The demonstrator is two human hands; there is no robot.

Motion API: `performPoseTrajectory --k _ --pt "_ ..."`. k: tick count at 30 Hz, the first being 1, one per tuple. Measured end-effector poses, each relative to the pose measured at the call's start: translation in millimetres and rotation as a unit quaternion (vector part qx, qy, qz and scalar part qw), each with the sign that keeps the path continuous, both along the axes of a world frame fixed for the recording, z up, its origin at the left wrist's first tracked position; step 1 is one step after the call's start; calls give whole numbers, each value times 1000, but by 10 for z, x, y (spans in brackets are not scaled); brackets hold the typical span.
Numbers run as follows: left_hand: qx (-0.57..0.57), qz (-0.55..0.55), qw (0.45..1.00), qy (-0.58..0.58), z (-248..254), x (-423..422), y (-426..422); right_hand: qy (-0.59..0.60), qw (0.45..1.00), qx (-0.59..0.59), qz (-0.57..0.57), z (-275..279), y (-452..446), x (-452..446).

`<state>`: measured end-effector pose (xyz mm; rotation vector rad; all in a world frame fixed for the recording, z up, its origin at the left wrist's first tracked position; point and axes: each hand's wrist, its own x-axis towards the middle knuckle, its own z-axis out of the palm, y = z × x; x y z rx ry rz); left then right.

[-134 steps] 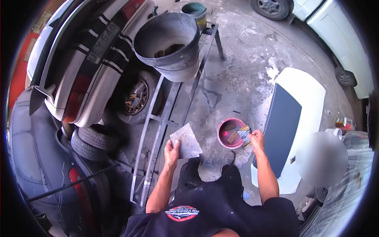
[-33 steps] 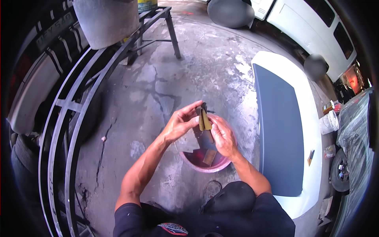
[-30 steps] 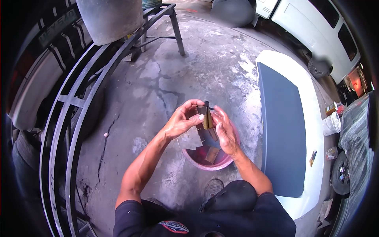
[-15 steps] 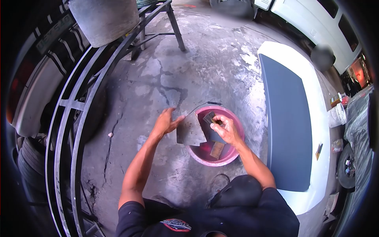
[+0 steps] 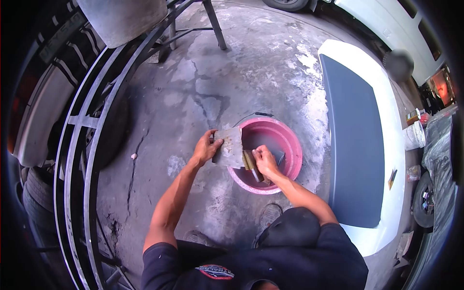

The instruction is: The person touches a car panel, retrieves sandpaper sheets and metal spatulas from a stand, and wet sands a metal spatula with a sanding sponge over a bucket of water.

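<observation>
My left hand (image 5: pixel 208 147) is closed on the left edge of a thin grey sheet (image 5: pixel 228 149), which looks like sandpaper. The sheet reaches over the left rim of a round pink tub (image 5: pixel 293 137). My right hand (image 5: pixel 265 162), above the tub, has its fingers closed round a small block (image 5: pixel 252 165) with dark and yellowish bands. That block is close to the sheet's right edge; I cannot tell whether they touch. Cloudy liquid seems to lie in the tub, and my right hand partly hides its contents.
On the right lies a white car panel (image 5: pixel 390 145) with a dark grey middle. A metal frame (image 5: pixel 92 159) runs along the left, with a large grey bucket (image 5: pixel 121 21) on it. White vehicle (image 5: pixel 386 29) stands behind at upper right. Cracked concrete floor (image 5: pixel 179 92) surrounds the tub.
My left hand now grips the sheet, which has been lifted and tilted. My right hand has moved down and left with the block, now turned beside the sheet. The view has shifted slightly.
</observation>
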<state>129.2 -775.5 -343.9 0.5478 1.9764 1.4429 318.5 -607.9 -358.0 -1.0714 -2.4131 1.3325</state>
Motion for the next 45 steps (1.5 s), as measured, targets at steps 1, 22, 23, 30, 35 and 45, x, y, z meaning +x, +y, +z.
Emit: performPoseTrajectory --k 1,22,23,30,35,45 --pt "7 -10 1000 -2 -28 -65 -58 1 1000 -21 6 -7 -35 -22" --pt "-397 -65 899 175 -1188 147 -905 -19 948 -257 188 115 -159 83" --pt "-408 -38 894 180 -1151 151 -900 22 911 -388 137 100 -95 83" --pt "-176 24 960 215 -751 19 -605 12 883 -449 136 143 -6 81" --pt "-44 -177 981 65 332 25 -264 94 912 -326 229 164 -196 67" --pt "104 -159 977 -93 761 389 117 188 966 -122 128 613 -117 -97"
